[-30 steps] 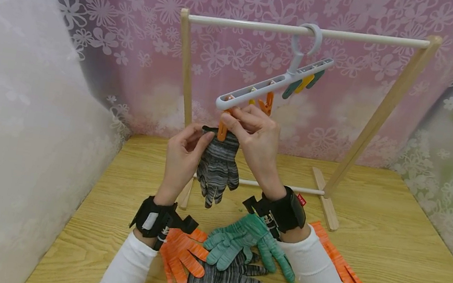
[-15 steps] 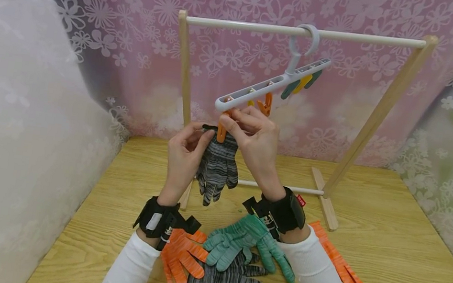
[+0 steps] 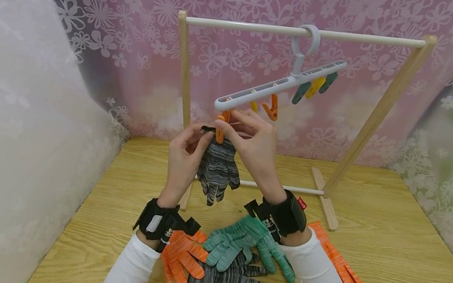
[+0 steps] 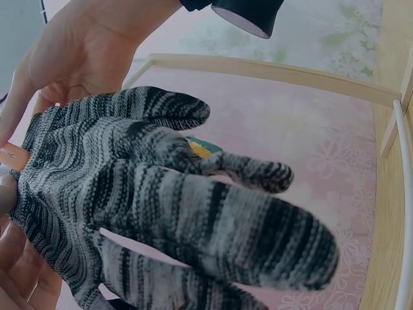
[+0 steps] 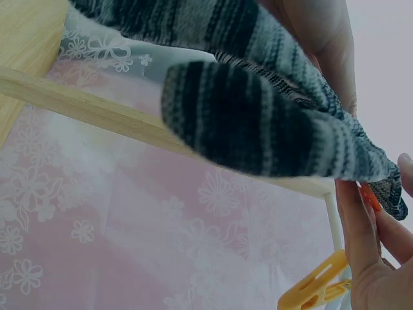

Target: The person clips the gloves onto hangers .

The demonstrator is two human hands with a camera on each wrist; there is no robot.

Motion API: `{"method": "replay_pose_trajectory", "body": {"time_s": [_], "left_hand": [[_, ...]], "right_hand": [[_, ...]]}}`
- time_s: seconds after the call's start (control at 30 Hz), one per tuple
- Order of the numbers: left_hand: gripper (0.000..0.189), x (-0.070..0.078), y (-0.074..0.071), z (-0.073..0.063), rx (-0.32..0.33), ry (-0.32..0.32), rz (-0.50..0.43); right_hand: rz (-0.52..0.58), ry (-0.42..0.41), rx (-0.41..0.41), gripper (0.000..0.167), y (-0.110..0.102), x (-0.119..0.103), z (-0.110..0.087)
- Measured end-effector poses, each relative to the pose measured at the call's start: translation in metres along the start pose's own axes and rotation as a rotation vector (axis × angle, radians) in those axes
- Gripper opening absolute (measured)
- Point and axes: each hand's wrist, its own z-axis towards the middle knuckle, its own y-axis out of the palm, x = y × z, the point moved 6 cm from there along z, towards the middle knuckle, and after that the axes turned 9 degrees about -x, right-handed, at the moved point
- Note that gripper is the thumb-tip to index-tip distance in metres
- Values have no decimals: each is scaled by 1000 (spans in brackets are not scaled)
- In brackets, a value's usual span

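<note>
In the head view, a grey-and-black striped knit glove [image 3: 218, 171] hangs fingers down beneath the left end of a pale grey clip hanger [image 3: 273, 86]. My left hand [image 3: 183, 162] pinches the left side of its cuff. My right hand [image 3: 259, 151] pinches an orange clothes peg [image 3: 220, 133] that overlaps the cuff's top edge. The left wrist view has the glove [image 4: 142, 181] up close, with the orange peg [image 4: 14, 156] at its cuff. In the right wrist view, the glove's fingers [image 5: 251, 123] hide most of the peg.
The hanger hooks over the rail [image 3: 247, 27] of a wooden stand. More pegs dangle from it, among them a yellow peg [image 3: 315, 87] and an orange peg [image 3: 272, 108]. On the table lie a green glove pair [image 3: 247, 241], another striped glove [image 3: 229, 277] and orange gloves [image 3: 182, 256].
The hanger has turned, its far end and pegs swinging right. The orange peg in my right hand has twisted slightly, with the thumb shifted left. My left hand stays on the cuff.
</note>
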Motion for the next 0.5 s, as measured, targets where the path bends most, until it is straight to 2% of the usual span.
{"method": "replay_pose_trajectory", "body": {"time_s": [0.2, 0.5], "left_hand": [[17, -3, 1, -2, -5, -10, -2], [18, -10, 1, -5, -11, -58, -14]], "right_hand": [[-7, 28, -24, 35, 1, 4, -1], [1, 50, -52, 37, 1, 9, -5]]}}
